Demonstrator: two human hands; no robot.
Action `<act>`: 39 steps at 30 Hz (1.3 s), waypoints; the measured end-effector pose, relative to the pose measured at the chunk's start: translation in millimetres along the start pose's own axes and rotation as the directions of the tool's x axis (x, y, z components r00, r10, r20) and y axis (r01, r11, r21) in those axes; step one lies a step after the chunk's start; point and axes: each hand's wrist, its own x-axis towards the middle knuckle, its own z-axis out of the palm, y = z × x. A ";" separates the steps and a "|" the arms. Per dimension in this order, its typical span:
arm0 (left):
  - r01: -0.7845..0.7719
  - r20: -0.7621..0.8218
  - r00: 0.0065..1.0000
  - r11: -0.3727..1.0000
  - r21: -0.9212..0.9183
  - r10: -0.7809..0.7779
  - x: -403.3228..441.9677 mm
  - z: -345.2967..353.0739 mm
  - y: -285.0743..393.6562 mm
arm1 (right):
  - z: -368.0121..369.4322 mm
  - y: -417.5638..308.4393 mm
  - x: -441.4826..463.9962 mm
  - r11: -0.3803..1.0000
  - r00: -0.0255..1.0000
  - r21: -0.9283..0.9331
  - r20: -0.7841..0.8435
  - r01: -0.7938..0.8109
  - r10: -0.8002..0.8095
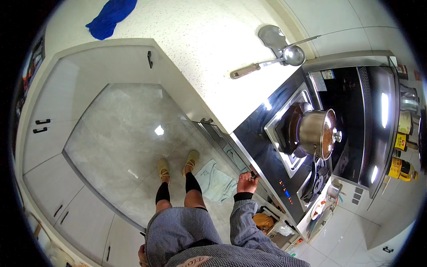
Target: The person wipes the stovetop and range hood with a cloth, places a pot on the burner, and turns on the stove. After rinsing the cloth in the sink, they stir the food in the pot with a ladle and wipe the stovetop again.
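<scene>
My right hand (pixel 246 183) reaches to the front edge of the black stove (pixel 253 133), its fingers closed on a small black knob (pixel 253 175). Whether that is a dial or a handle is too small to make out. On the stove's burner stands a steel pot (pixel 313 133) with a glass lid (pixel 329 134); the lid looks fogged or wet inside. Down by my side, my left hand (pixel 142 256) shows only in part at the lower edge, and its fingers cannot be made out well.
A ladle (pixel 293 55) and a grey spoon rest (pixel 272 39) lie on the speckled counter (pixel 200 53). A blue cloth (pixel 111 18) is at the far left. On the floor lies a pale green towel (pixel 215 181). Bottles (pixel 401 169) line a shelf beyond the range hood (pixel 378 115).
</scene>
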 end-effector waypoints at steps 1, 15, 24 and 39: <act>-0.012 0.011 1.000 0.997 -0.077 0.013 0.8 -0.4 -1.8 | 0.1 -0.2 0.0 1.000 1.000 0.002 0.008 -0.015 0.015; -0.079 0.003 0.997 0.995 0.053 0.079 7.9 0.8 16.5 | -1.6 -0.2 -2.0 0.998 0.997 0.008 0.046 -0.057 0.056; -0.679 -0.100 0.594 0.564 0.470 0.798 48.0 27.1 396.3 | 33.7 -2.7 -20.5 0.991 0.906 0.043 -0.402 -0.124 0.131; -0.469 -0.295 0.149 0.330 0.819 0.944 194.3 19.3 876.7 | -264.8 -162.6 -133.6 0.650 0.663 0.164 0.324 -0.742 0.675</act>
